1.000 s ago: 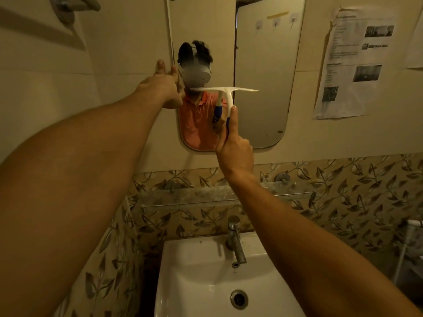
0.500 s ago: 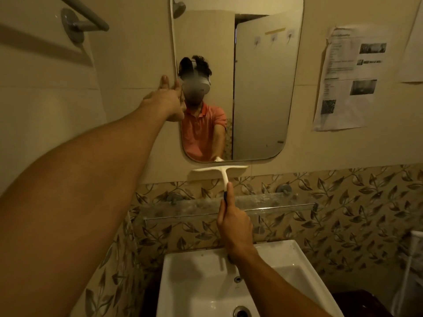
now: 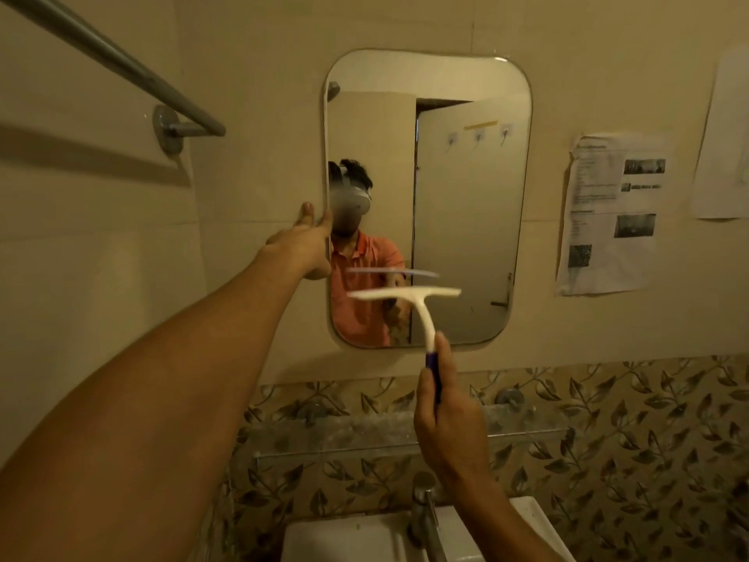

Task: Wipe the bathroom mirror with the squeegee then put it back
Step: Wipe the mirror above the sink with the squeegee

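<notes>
Bathroom, wash corner: items as they stand.

1. Mirror (image 3: 466, 196): rounded rectangle fixed to the plain upper wall above the basin. Subject of the wiping.

2. Squeegee (image 3: 421, 318): white T-shaped head, blue-purple grip. The blade lies level across the lower middle of the glass, with its reflection just above it. That gap suggests the edge is slightly off the glass, though contact cannot be confirmed. Held head-up, probably so the blade can be pulled straight down.

3. Right hand (image 3: 446, 415): fingers wrapped tight round the squeegee's grip, thumb laid along the handle, likely to steer the blade's tilt.

4. Left hand (image 3: 302, 243): arm at full reach, hand at the mirror's left rim. Thumb and one finger point up. The rest are hidden behind the back of the hand, so I cannot tell whether it clasps the rim or only leans there. Probably a brace for the body or the glass.

5. Glass shelf (image 3: 364, 436): below the mirror, against leaf-patterned tiles (image 3: 628, 440).

6. Tap (image 3: 425, 509) and white basin (image 3: 344, 537): directly beneath.

7. Towel rail (image 3: 121, 64): upper left wall.

8. Printed sheet (image 3: 612, 212): stuck right of the mirror.

Status: wiping appears under way; the return of the squeegee is not yet done.
</notes>
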Demonstrator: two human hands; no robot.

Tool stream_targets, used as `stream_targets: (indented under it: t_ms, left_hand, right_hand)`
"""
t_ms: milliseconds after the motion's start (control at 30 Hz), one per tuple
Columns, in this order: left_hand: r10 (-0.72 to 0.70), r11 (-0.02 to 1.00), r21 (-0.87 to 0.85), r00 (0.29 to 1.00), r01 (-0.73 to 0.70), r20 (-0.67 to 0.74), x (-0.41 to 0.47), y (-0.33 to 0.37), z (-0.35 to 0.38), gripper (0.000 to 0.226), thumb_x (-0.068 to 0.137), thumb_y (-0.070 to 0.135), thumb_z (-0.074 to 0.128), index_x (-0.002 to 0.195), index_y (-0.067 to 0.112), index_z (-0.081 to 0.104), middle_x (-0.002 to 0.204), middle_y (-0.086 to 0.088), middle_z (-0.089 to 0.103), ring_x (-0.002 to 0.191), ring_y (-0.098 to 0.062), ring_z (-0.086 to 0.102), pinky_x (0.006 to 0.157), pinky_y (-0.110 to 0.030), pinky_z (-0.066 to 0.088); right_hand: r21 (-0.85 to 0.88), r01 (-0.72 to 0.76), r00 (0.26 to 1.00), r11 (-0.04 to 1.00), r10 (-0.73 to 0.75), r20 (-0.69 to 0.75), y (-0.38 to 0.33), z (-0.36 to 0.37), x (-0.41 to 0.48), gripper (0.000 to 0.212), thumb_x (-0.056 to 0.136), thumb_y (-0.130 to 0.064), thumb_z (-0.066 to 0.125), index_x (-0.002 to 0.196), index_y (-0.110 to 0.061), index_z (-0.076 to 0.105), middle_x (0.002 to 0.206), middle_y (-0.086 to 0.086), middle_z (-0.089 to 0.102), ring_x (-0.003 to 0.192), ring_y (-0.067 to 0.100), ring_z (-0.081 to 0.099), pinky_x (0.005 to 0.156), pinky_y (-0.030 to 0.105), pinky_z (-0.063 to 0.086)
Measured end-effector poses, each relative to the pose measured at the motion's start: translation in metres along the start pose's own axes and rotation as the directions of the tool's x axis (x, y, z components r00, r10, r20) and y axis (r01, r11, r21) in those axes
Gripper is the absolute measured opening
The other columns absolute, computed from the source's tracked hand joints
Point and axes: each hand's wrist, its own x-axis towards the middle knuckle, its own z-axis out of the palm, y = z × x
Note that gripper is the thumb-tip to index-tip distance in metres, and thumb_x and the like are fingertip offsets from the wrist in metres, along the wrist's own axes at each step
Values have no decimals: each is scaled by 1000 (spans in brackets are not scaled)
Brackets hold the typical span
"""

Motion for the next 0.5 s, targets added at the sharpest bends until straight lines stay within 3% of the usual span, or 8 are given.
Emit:
stream_targets:
  t_ms: [100,400,500]
  left_hand:
    - [5,1000,-1,1000,-5,8,0,-1,-1,98,91,9,54,158,32,-13,164,-3,-25,150,-38,17,114,-57,33]
    - [-3,1000,-11,999,3,40,7,-4,1,99,94,15,57,157,33,-16,163,-2,-28,152,-36,12,117,-56,30]
    - [12,1000,-23,998,-10,69,13,-10,1,104,92,7,57,155,34,-20,162,0,-31,152,-37,13,116,-55,32]
  right_hand:
    - [17,77,995,997,-76,-58,-42,-18,61,58,105,-45,31,158,-42,7,61,-5,55,45,8,52,42,18,42]
    - [-123,129,987,984,-139,-77,-125,-27,193,54,108,-40,28,158,-34,7,71,4,59,56,21,60,52,41,57]
    - [-196,94,992,976,-108,-62,-119,-16,189,60,108,-40,30,160,-34,-1,72,4,58,57,19,59,46,34,47]
